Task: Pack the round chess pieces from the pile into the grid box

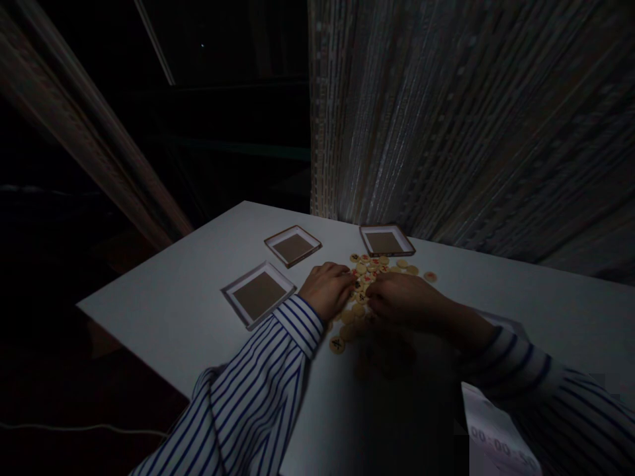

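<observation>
A heap of round, pale wooden xiangqi pieces lies on the white table, with red or black characters on the faces that are turned up. At the heap's left side my left hand reaches in, its fingers bent and close together, the tips among the pieces. My right hand comes in from the right with curled fingers, the tips down at the heap. Both hands nearly meet over the middle. Whatever the fingertips grip is hidden or too dark to make out. A single piece lies apart at the right.
Three shallow open boxes stand around the heap: a near left box, a far left box and a back box. A pale object is partly behind my right forearm. A timer screen glows below it. A string curtain hangs behind the table.
</observation>
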A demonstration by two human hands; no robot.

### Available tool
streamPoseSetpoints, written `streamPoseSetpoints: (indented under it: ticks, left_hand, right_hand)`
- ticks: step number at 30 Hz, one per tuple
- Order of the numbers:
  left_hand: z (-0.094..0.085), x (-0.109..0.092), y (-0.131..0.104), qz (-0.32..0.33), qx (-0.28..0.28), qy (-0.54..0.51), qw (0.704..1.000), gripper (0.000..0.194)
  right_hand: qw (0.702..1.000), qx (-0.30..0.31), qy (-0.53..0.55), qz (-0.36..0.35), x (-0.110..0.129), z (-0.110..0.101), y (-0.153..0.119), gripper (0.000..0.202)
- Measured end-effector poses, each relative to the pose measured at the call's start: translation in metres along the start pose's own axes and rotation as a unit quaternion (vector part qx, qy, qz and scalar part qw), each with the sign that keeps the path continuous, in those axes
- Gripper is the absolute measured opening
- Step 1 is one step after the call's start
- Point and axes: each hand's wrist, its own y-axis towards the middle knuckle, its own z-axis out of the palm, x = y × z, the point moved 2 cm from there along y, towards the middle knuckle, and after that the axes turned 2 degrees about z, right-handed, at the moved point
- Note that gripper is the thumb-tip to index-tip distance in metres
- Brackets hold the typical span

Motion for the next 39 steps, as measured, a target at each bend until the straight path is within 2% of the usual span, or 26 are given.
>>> streamPoseSetpoints:
  ticks: [8, 26, 39]
  left_hand:
    - [0.015, 0.001, 0.000, 0.053, -0.008, -0.005, 0.999, 0.031]
    - [0.015, 0.004, 0.001, 0.035, 0.016, 0.012, 0.999, 0.029]
    - [0.016, 0.006, 0.002, 0.026, 0.006, 0.008, 1.000, 0.029]
  right_hand:
    - [1.000, 0.003, 0.008, 0.011, -0.002, 0.009, 0.011, 0.027]
    - [1.000, 0.016, 0.009, 0.022, -0.003, 0.010, 0.015, 0.030]
    - [1.000, 0.027, 0.012, -0.007, -0.004, 0.013, 0.022, 0.024]
